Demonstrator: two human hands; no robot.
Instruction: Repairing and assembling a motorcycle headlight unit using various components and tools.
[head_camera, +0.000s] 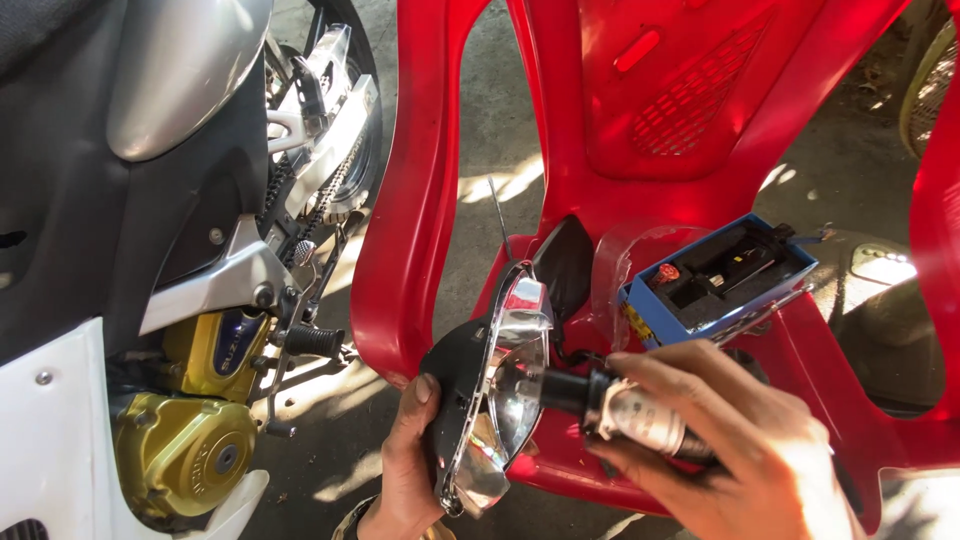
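Left hand (405, 455) is gripping the back shell of a motorcycle headlight reflector (497, 385), held up just in front of the red plastic chair (600, 130). Right hand (735, 440) is wrapped around a bulb unit (620, 408), nose poking into the reflector. Open blue box (715, 278) sits on the chair seat; the motorcycle (150, 250) is off to the chair's left.

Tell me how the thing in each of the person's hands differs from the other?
The left hand grips a headlight housing, wide and bowl-shaped with a shiny chrome reflector; the right hand holds a bulb unit, narrow and cylindrical, black and silver. The headlight housing stands on edge beside the red chair; the bulb unit lies level, its black tip pointing into the reflector. Both are held, not resting.
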